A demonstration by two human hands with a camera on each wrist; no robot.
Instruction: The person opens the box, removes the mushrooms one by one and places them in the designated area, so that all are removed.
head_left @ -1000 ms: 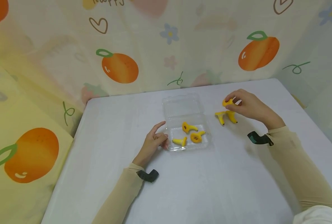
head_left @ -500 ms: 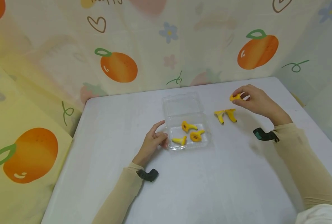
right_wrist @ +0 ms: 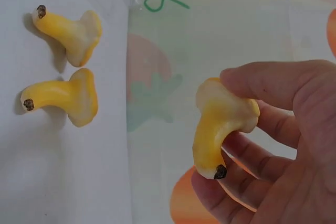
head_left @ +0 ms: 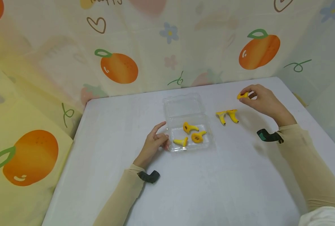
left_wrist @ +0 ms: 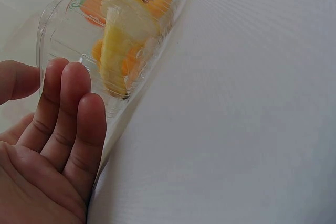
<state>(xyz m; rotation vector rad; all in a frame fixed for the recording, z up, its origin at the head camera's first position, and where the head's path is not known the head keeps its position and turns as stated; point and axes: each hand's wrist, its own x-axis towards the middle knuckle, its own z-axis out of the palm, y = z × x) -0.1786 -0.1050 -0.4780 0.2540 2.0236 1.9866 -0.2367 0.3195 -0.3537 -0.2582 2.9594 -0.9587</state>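
My right hand (head_left: 262,99) pinches a yellow, trumpet-shaped mushroom (right_wrist: 210,129) by its cap, raised over the far right of the table; its dark-tipped stem points down in the right wrist view. Two similar mushrooms, one (head_left: 220,117) beside the other (head_left: 233,116), lie on the cloth between that hand and a clear plastic clamshell box (head_left: 184,107). Inside the box are three more, an upper one (head_left: 190,127), a right one (head_left: 198,137) and a left one (head_left: 181,142). My left hand (head_left: 153,142) rests its fingers against the box's left side, fingertips (left_wrist: 76,80) at the wall.
The box's lid stands open toward the back of the white-covered table (head_left: 178,194). A patterned curtain (head_left: 153,62) with orange prints hangs behind the far edge and along both sides. Each wrist wears a dark camera mount (head_left: 148,176).
My right hand has lifted the mushroom away from the two on the table, moving up and to the right. The left hand and the box have stayed in place.
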